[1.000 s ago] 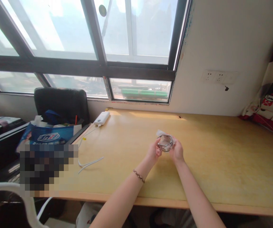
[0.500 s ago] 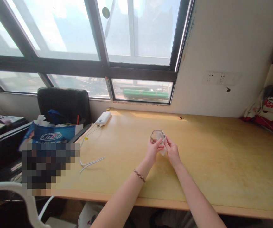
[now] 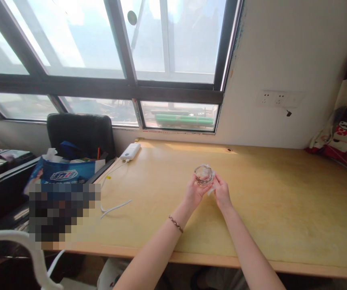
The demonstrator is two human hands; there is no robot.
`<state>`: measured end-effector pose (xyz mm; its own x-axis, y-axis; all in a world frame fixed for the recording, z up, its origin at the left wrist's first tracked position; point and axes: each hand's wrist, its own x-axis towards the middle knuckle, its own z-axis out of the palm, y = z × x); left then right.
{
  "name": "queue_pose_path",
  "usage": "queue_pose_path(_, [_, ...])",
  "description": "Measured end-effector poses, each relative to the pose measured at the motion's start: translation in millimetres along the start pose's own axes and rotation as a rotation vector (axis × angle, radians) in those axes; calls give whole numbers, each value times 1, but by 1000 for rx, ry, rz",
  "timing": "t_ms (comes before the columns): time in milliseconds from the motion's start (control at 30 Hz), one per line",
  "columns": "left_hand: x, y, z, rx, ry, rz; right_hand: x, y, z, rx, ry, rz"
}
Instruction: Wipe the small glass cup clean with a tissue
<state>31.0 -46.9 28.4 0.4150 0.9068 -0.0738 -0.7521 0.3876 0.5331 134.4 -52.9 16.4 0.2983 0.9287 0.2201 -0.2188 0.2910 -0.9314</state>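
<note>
A small clear glass dish (image 3: 203, 175) with a faceted rim, shaped like an ashtray, is held above the wooden table, its round opening facing up and toward me. My left hand (image 3: 194, 190) grips it from the left and below, fingers curled round its side. At its right edge, my right hand (image 3: 222, 191) pinches a white tissue (image 3: 211, 189) pressed against the glass. Part of the tissue hangs below the fingers, and some white shows at the rim too. My fingers hide much of the dish's underside.
The yellowish wooden table (image 3: 282, 209) stretches to both sides. At its far left lies a white power bank (image 3: 130, 152) with a white cable (image 3: 116, 207). Beyond the left edge are a black chair (image 3: 81, 131) and a blue bag (image 3: 67, 169). A window (image 3: 176, 48) stands behind.
The glass dish has turned and tilted in my left hand and shifted slightly right. My left fingers now sit lower, under it; the right hand keeps the tissue at its edge.
</note>
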Motion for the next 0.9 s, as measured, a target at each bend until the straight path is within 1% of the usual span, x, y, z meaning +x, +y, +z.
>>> queue_pose_path(100, [-1, 0, 4, -37, -10, 48, 0, 2, -1, -82, 17, -6])
queue_pose_path(200, [-2, 2, 6, -3, -12, 91, 1, 2, -2, -101, 18, -3])
queue_pose_path(300, [-5, 5, 8, 31, -86, 79, 1, -3, -3, -20, 43, -2])
queue_pose_path(433, [-11, 6, 15, 46, -208, -24, -1, -16, -2, 112, 16, 8])
queue_pose_path(500, [-14, 6, 18, 15, -232, -28, -3, -23, -1, 169, -5, 23])
queue_pose_path(633, [-16, 5, 19, -74, -241, 17, -4, -29, 3, 212, -11, 23])
queue_pose_path(700, [-14, 7, 17, -113, -222, 28, -3, -31, 3, 211, 40, 18])
queue_pose_path(767, [-11, 8, 14, -139, -193, 22, -4, -37, 1, 155, 164, -5])
queue_pose_path(833, [-9, 10, 10, -160, -168, 19, -11, -51, -5, 21, 306, -60])
queue_pose_path(900, [-8, 11, 8, -189, -152, 37, -25, -71, -14, -165, 375, -132])
